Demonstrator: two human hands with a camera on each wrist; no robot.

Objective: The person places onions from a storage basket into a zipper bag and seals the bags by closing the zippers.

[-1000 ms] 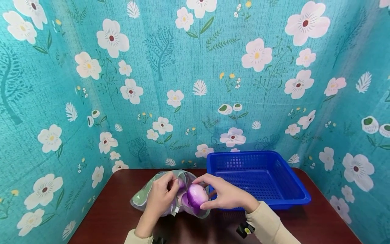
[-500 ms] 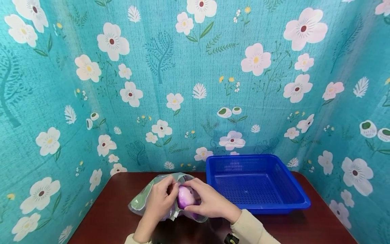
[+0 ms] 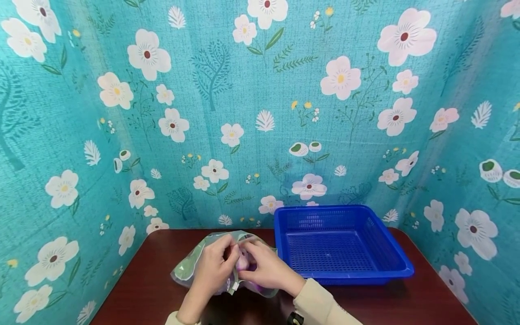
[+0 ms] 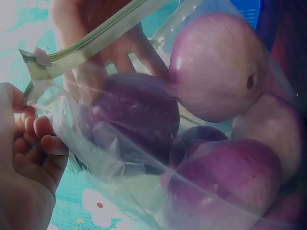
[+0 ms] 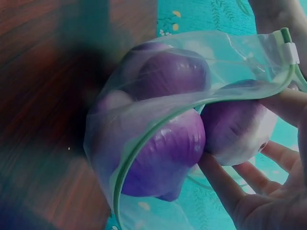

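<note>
A clear zip bag with a green-edged mouth (image 3: 188, 267) lies on the table, holding several red onions. My left hand (image 3: 215, 266) pinches the bag's edge near the slider (image 5: 290, 52); its fingers are curled in the left wrist view. Reaching in at the mouth, my right hand (image 3: 268, 267) holds one red onion (image 5: 237, 132) between thumb and fingers. Below that hand, another onion (image 5: 168, 148) sits just inside the opening. More onions (image 4: 223, 182) press against the film deeper in the bag. From the head view, the hands hide most of the held onion.
A blue plastic basket (image 3: 341, 274) with a perforated floor stands on the dark red table (image 3: 134, 280), right of the bag. A teal flowered cloth (image 3: 260, 90) hangs behind and along both sides.
My right hand has moved left and further into the bag's mouth with the onion, which shows less now. My left hand keeps its grip on the bag's edge. The view has tilted slightly.
</note>
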